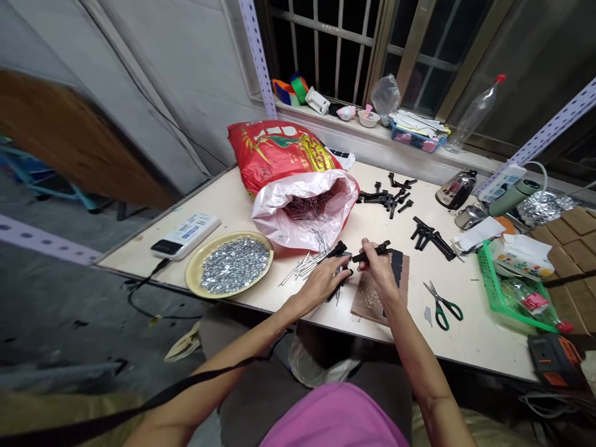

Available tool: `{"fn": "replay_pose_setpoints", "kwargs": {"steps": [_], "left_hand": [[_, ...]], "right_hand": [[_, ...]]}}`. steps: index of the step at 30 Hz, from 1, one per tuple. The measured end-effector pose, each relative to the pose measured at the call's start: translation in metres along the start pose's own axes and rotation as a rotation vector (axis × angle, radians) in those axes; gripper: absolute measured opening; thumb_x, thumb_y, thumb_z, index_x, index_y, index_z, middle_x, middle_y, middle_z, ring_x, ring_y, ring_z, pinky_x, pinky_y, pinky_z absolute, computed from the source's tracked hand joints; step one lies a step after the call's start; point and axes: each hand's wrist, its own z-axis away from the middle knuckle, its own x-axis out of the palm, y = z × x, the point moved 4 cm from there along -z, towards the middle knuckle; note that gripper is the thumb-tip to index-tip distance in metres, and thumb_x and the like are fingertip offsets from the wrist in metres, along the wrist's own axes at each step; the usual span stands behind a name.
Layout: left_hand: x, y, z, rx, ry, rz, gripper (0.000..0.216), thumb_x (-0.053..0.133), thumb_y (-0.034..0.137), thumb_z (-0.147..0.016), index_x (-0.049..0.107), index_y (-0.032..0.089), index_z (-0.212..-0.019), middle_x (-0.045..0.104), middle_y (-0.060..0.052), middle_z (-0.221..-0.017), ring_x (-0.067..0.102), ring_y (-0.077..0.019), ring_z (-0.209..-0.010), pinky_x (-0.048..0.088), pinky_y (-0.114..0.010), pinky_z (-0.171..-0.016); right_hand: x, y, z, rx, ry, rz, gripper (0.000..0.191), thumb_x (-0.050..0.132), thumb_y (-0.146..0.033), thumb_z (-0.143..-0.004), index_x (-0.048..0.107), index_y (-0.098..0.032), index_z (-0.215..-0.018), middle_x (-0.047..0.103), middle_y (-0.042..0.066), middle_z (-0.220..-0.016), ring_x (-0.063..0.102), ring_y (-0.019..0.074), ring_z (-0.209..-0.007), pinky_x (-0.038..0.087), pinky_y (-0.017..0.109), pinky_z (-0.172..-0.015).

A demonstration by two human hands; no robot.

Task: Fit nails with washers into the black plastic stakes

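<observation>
Pale table [459, 267] under a barred window [339, 31], dark outside. Black part [383, 248] is at the near edge, just above a brown board [367, 298]. Right hand [378, 266] has it pinched between thumb and fingers, end pointing at the left hand [322, 274]. Left fingers are bent in close to that end, among more black pieces; can't tell if they're closed on anything, fingertips too cluttered.

Step in hand, my read: working the part's end between both hands. Next move calls for a steady right grip and a precise left fingertip pinch; loose stock nearby could snag.

Outward: metal rods [303, 267] strewn beside the left hand, at the mouth of a red bag [279, 152] with more thin pieces inside. Yellow dish [191, 277] of small shiny metal bits further left. Loose black parts [432, 238] grouped beyond the right hand. Scissors [441, 304] right of the board, then a green basket [492, 288].
</observation>
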Motion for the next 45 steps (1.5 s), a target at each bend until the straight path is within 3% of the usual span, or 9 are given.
{"fn": "replay_pose_setpoints", "kwargs": {"steps": [3, 7, 10, 13, 20, 24, 27, 38, 45], "left_hand": [[-0.006, 0.000, 0.004, 0.010, 0.028, 0.056, 0.026, 0.046, 0.028, -0.089, 0.070, 0.021, -0.095, 0.072, -0.008, -0.093, 0.065, -0.0232, -0.086, 0.047, -0.032, -0.079], [-0.026, -0.008, 0.015, -0.004, 0.075, -0.017, 0.022, 0.049, 0.029, -0.087, 0.071, 0.024, -0.090, 0.071, -0.005, -0.084, 0.064, -0.0218, -0.080, 0.045, -0.029, -0.074], [-0.035, -0.009, 0.027, 0.023, 0.016, -0.051, 0.021, 0.050, 0.029, -0.087, 0.070, 0.025, -0.085, 0.069, -0.004, -0.079, 0.063, -0.0207, -0.077, 0.044, -0.028, -0.072], [-0.041, -0.008, 0.038, 0.028, 0.002, -0.028, 0.025, 0.047, 0.033, -0.089, 0.070, 0.024, -0.082, 0.068, -0.005, -0.077, 0.062, -0.0200, -0.076, 0.044, -0.027, -0.072], [-0.088, -0.029, 0.054, -0.033, 0.022, -0.054, 0.027, 0.054, 0.044, -0.085, 0.072, 0.024, -0.079, 0.070, -0.006, -0.079, 0.062, -0.0209, -0.077, 0.045, -0.029, -0.075], [-0.156, -0.073, 0.052, -0.255, 0.260, -0.447, 0.021, 0.054, 0.031, -0.086, 0.073, 0.022, -0.085, 0.068, -0.009, -0.091, 0.059, -0.0254, -0.092, 0.044, -0.033, -0.078], [-0.185, -0.102, 0.047, -0.399, 0.215, -0.722, 0.024, 0.049, 0.022, -0.087, 0.072, 0.017, -0.086, 0.066, -0.013, -0.093, 0.057, -0.0294, -0.097, 0.044, -0.035, -0.075], [-0.182, -0.121, 0.035, -0.405, 0.110, -0.714, 0.016, 0.051, 0.016, -0.082, 0.066, 0.017, -0.077, 0.064, -0.014, -0.092, 0.056, -0.0291, -0.098, 0.044, -0.035, -0.074], [-0.194, -0.121, 0.043, -0.458, 0.470, -0.120, 0.013, 0.062, 0.024, -0.071, 0.065, 0.020, -0.059, 0.065, -0.004, -0.064, 0.059, -0.0217, -0.070, 0.045, -0.031, -0.069]], "right_hand": [[-0.005, 0.000, 0.000, -0.085, -0.008, 0.086, 0.051, 0.059, -0.067, -0.072, 0.058, -0.017, -0.079, 0.057, 0.000, -0.064, 0.055, 0.0133, -0.054, 0.051, 0.029, -0.056], [-0.020, -0.024, 0.009, -0.648, 0.183, 0.622, 0.049, 0.058, -0.053, -0.083, 0.057, -0.019, -0.117, 0.062, 0.011, -0.112, 0.056, 0.0253, -0.110, 0.043, 0.047, -0.098], [0.003, -0.025, 0.028, -1.074, -0.141, 1.008, 0.031, 0.054, -0.036, -0.091, 0.059, -0.026, -0.120, 0.066, 0.007, -0.115, 0.050, 0.0262, -0.121, 0.025, 0.056, -0.110], [0.029, -0.013, 0.048, -1.245, -0.391, 1.195, 0.033, 0.046, -0.018, -0.094, 0.060, -0.029, -0.121, 0.070, 0.003, -0.107, 0.060, 0.0199, -0.097, 0.027, 0.049, -0.109], [0.056, -0.004, 0.055, -1.238, -0.323, 1.389, 0.027, 0.047, -0.013, -0.090, 0.068, -0.024, -0.103, 0.069, 0.005, -0.094, 0.054, 0.0158, -0.072, 0.037, 0.030, -0.069], [0.051, -0.008, 0.051, -1.231, -0.246, 1.409, 0.020, 0.050, -0.019, -0.092, 0.068, -0.023, -0.085, 0.068, 0.002, -0.081, 0.052, 0.0144, -0.067, 0.034, 0.028, -0.061], [0.047, -0.008, 0.050, -1.206, -0.243, 1.339, 0.021, 0.048, -0.019, -0.093, 0.068, -0.024, -0.091, 0.068, 0.002, -0.082, 0.055, 0.0137, -0.069, 0.036, 0.026, -0.062], [0.051, -0.001, 0.051, -1.137, -0.264, 1.130, 0.021, 0.045, -0.020, -0.095, 0.065, -0.018, -0.090, 0.069, 0.005, -0.084, 0.064, 0.0143, -0.073, 0.045, 0.025, -0.065], [0.074, -0.003, 0.038, -0.940, -0.288, 0.983, 0.026, 0.041, -0.022, -0.095, 0.067, -0.020, -0.098, 0.065, 0.005, -0.089, 0.063, 0.0129, -0.071, 0.050, 0.022, -0.061]]}}
